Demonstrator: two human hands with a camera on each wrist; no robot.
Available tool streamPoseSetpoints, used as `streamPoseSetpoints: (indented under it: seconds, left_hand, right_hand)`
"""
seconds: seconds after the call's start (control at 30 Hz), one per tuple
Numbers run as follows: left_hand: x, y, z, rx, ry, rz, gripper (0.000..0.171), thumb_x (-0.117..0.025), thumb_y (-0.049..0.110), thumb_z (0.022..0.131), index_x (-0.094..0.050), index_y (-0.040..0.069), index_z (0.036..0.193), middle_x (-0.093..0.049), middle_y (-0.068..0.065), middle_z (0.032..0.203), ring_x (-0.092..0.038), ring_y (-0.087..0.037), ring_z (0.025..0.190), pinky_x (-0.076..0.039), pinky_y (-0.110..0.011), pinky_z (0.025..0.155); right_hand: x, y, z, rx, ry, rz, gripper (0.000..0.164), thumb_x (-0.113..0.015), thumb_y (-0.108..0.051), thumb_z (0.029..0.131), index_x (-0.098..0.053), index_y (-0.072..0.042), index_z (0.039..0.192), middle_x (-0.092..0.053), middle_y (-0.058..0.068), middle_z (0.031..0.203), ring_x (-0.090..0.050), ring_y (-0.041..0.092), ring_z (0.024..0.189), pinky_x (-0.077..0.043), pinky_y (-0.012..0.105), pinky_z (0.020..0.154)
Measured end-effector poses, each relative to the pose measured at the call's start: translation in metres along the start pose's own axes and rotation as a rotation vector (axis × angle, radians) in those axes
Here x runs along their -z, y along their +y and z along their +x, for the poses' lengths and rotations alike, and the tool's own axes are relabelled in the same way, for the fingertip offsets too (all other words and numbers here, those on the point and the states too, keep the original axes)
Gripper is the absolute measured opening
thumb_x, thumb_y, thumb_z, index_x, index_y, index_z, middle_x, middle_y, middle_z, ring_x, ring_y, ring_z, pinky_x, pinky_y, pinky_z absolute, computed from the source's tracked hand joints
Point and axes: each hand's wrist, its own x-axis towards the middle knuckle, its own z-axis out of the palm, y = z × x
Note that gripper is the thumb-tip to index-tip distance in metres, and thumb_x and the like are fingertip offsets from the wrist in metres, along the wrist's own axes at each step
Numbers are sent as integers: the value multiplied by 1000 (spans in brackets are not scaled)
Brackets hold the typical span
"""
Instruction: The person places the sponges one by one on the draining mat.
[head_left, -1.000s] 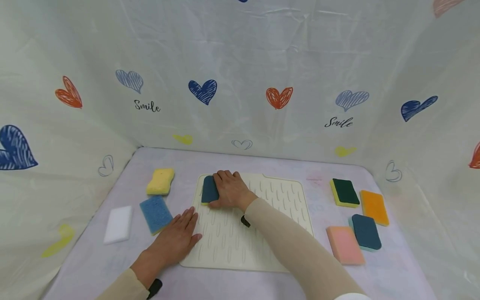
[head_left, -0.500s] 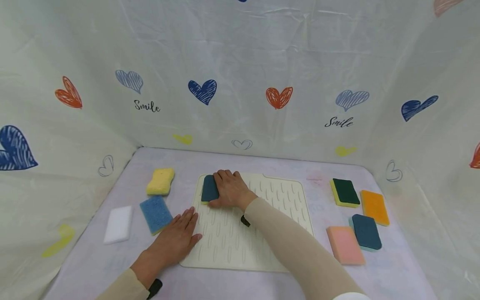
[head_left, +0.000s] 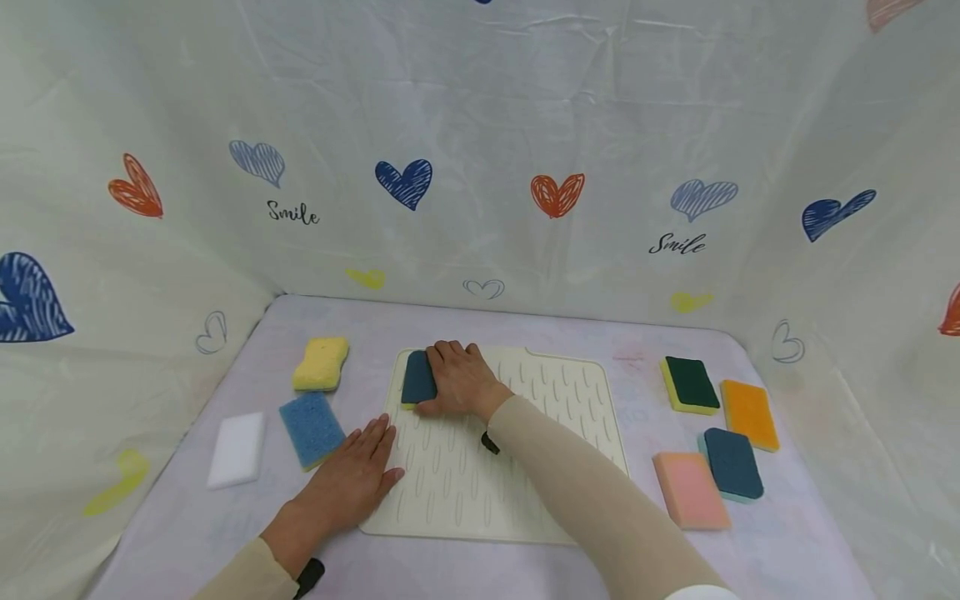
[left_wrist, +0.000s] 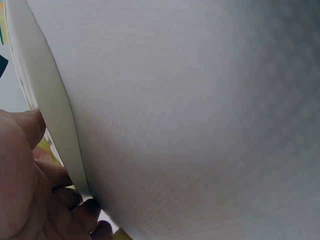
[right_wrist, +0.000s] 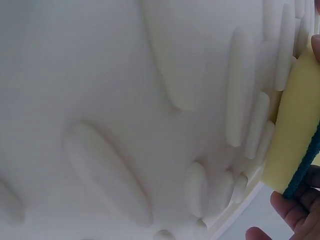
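The person's right hand [head_left: 459, 381] is clamped on a dark-blue-and-yellow sponge [head_left: 417, 379], thumb at its near end and fingertips over its far end, and that sponge sits at the far left part of a cream ridged mat [head_left: 450, 492]. The left hand [head_left: 352, 479] lies with fingers stretched out and thumb apart, over the mat's left edge. Just beside it is a blue sponge [head_left: 311, 427]; whether the 2 touch, I can't tell. A yellow sponge [head_left: 322, 363] lies just beyond, with a white block [head_left: 236, 450] further left. Across the tabletop [head_left: 645, 400], right of the mat, are 4 more: a green-topped sponge [head_left: 692, 383], an orange sponge [head_left: 749, 414], a dark blue sponge [head_left: 732, 463] and a pink sponge [head_left: 690, 490]. Behind hangs a pale sheet [head_left: 480, 108] printed with hearts [head_left: 404, 184]; "Smile" lettering [head_left: 293, 212] reads clearly in 2 places, in black script.
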Motion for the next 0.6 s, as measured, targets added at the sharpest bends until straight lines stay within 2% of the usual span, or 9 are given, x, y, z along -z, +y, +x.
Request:
streamPoseSetpoints:
  seconds: [0.6]
  left_hand:
    - [0, 0, 0, 4, -5, -7, 68, -58, 36, 110, -40, -10, 157, -32, -29, 168, -34, -46, 155, -31, -61, 125]
  right_hand:
    - [-2, -1, 0, -8, -7, 22, 101, -59, -83, 87, -43, -12, 157, -50, 5, 156, -50, 23, 141, -47, 45, 107]
